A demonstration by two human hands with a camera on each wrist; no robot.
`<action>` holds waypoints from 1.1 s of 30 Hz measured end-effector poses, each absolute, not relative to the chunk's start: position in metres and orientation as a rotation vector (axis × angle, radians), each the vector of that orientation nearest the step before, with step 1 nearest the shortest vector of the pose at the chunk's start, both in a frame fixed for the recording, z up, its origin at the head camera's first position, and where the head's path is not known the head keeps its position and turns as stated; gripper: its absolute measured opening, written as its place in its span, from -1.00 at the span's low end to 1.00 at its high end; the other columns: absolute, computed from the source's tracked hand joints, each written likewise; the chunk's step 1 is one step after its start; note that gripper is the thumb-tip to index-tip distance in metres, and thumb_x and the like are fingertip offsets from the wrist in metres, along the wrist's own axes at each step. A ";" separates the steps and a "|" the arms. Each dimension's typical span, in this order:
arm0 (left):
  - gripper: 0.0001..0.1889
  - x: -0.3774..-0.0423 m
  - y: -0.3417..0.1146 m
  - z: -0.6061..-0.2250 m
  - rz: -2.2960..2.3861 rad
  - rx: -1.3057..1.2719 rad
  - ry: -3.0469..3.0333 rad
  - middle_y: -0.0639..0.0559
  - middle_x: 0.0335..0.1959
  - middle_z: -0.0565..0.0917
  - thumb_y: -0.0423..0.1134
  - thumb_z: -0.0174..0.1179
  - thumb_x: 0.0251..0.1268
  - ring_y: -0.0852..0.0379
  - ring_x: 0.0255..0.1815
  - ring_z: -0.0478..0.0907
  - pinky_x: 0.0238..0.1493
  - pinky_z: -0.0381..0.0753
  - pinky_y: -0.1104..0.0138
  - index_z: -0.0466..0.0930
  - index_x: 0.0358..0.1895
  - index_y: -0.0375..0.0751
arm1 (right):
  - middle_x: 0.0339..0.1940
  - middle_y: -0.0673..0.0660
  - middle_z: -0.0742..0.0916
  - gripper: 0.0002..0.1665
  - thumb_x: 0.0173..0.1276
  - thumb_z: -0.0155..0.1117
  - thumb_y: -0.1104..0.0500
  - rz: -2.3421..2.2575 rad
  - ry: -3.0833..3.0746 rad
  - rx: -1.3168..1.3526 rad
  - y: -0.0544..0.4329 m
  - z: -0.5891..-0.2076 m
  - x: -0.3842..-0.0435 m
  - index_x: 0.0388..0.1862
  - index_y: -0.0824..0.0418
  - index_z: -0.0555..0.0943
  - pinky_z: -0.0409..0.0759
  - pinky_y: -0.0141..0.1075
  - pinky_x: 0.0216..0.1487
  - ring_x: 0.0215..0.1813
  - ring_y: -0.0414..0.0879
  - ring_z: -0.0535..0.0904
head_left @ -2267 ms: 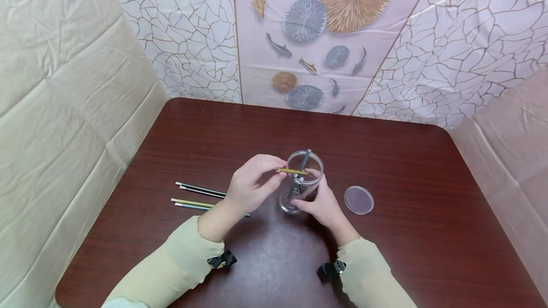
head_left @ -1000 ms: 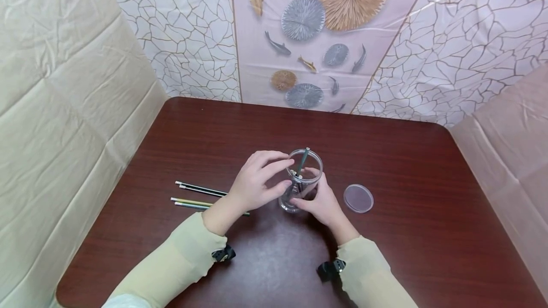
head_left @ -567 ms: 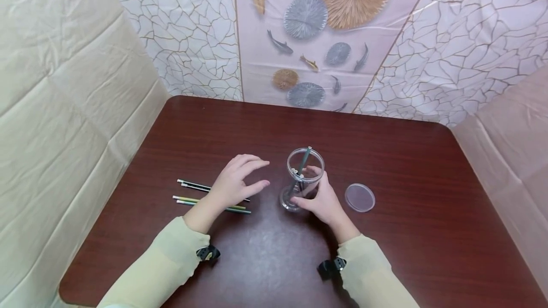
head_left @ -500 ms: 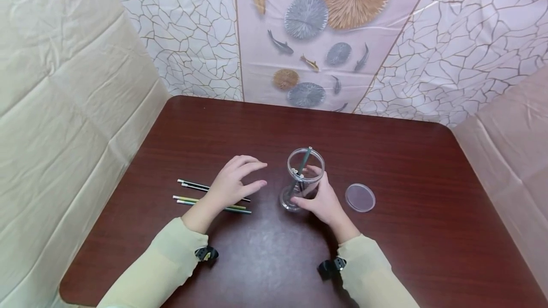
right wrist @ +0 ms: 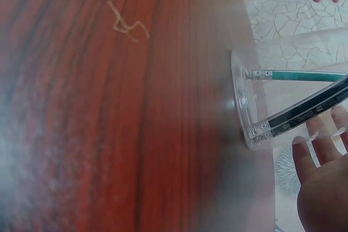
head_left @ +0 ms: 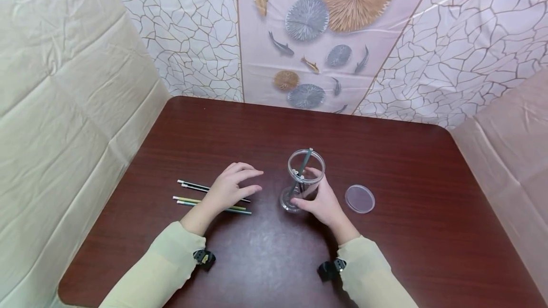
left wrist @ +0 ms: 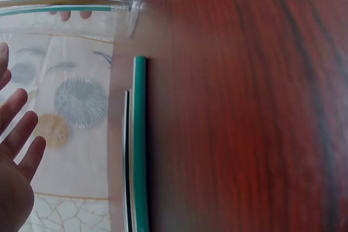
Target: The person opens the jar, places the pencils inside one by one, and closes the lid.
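A clear plastic jar (head_left: 306,182) stands upright on the table, its mouth uncovered. My right hand (head_left: 321,199) grips its side, thumb in front and fingers behind. Several pencils lean inside; a green pencil (head_left: 306,158) pokes above the rim. Through the wall, the left wrist view shows black, yellow and green pencils. My left hand (head_left: 228,185) hovers empty to the left of the jar, fingers apart and slightly bent. Beneath it lie more pencils: black pencils (head_left: 194,186), a yellow pencil (head_left: 185,199) and a green pencil (head_left: 239,211), partly hidden by hand and wrist.
A round clear lid (head_left: 359,199) lies flat to the right of the jar. The dark red-brown table (head_left: 406,251) has rounded far corners. Cloth-like walls (head_left: 77,108) stand along its left, right and back.
My left hand held a yellow pencil at the jar's mouth, let it go into the jar, then drew back left over the loose pencils. My right hand stays on the jar.
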State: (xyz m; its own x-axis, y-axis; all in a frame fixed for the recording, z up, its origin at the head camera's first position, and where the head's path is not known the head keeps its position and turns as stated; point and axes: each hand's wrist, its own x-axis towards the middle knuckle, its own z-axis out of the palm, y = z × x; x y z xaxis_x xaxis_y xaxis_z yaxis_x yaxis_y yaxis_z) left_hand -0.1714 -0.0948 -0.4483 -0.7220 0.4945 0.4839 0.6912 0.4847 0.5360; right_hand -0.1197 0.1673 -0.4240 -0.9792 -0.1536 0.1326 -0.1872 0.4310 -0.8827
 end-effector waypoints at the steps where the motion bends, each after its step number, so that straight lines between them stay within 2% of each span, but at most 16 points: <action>1: -0.62 -0.172 -0.096 -0.450 -1.066 -1.011 -2.483 0.10 -0.13 0.59 -0.11 0.38 0.05 0.09 -0.03 0.45 0.00 0.43 0.21 0.67 -0.01 -0.05 | 0.16 0.35 0.52 -0.03 -0.08 0.53 0.30 1.631 -2.631 0.314 0.167 -0.424 -0.119 0.28 0.35 0.21 0.27 0.01 0.22 0.12 0.14 0.48; 13: -0.61 -0.180 -0.118 -0.470 -0.981 -1.029 -2.726 0.07 -0.13 0.58 -0.08 0.36 0.08 0.05 -0.04 0.44 0.09 0.35 0.12 0.66 0.01 -0.07 | 0.18 0.36 0.50 -0.05 -0.08 0.52 0.31 1.639 -2.622 0.305 0.167 -0.423 -0.118 0.27 0.34 0.21 0.25 0.02 0.23 0.17 0.16 0.44; 23: -0.63 -0.182 -0.125 -0.479 -0.986 -0.985 -2.756 0.09 -0.10 0.56 -0.06 0.37 0.05 0.04 -0.02 0.40 0.02 0.29 0.07 0.68 -0.02 0.00 | 0.20 0.36 0.50 -0.05 -0.07 0.52 0.30 1.650 -2.622 0.304 0.167 -0.424 -0.119 0.27 0.34 0.21 0.25 0.01 0.24 0.20 0.16 0.43; 33: -0.64 -0.182 -0.127 -0.484 -0.944 -0.971 -2.771 0.11 -0.09 0.55 -0.05 0.38 0.03 0.05 -0.03 0.38 0.06 0.22 0.04 0.69 -0.05 0.02 | 0.17 0.36 0.51 -0.05 -0.08 0.53 0.30 1.638 -2.613 0.317 0.167 -0.426 -0.119 0.27 0.34 0.22 0.25 0.00 0.24 0.20 0.14 0.43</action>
